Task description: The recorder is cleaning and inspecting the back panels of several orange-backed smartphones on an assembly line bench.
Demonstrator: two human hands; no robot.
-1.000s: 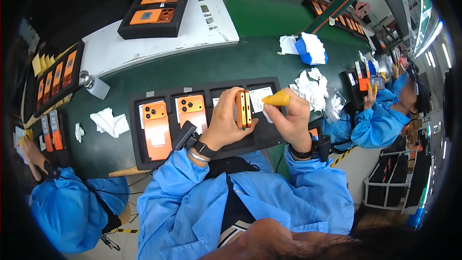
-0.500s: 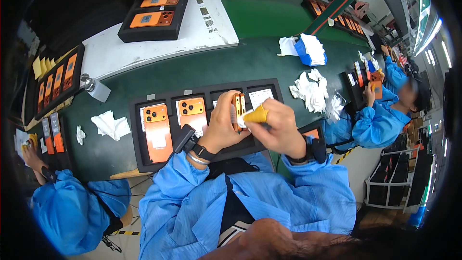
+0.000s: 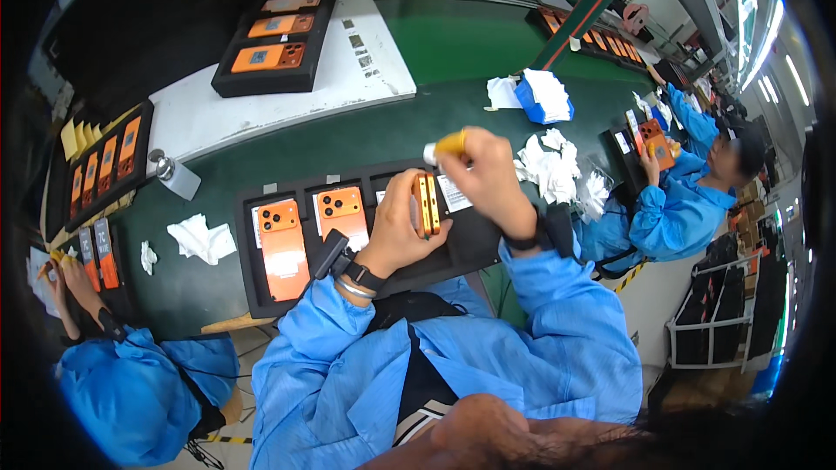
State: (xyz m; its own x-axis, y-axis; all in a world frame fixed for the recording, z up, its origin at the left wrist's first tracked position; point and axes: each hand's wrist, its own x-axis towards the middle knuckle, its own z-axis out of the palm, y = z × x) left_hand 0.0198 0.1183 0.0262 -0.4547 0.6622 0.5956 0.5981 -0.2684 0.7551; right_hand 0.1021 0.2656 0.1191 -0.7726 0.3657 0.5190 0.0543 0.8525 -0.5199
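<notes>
Orange phone edges (image 3: 433, 206), facing up, white wipe (image 3: 430, 154) near

Two phones (image 3: 284, 254) in tray (image 3: 472, 251) | bottle (image 3: 180, 178) left of tray | tissue heap (image 3: 550, 170) right

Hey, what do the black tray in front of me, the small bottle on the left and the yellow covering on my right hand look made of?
Black tray: probably dense foam, given its matte, thick walls and recesses; plastic is possible.
Small bottle: pale, smooth body, plastic or glass; its shiny grey top looks metallic.
Yellow covering: perhaps rubber or latex, judging by its thin, sleeve-like look.
</notes>
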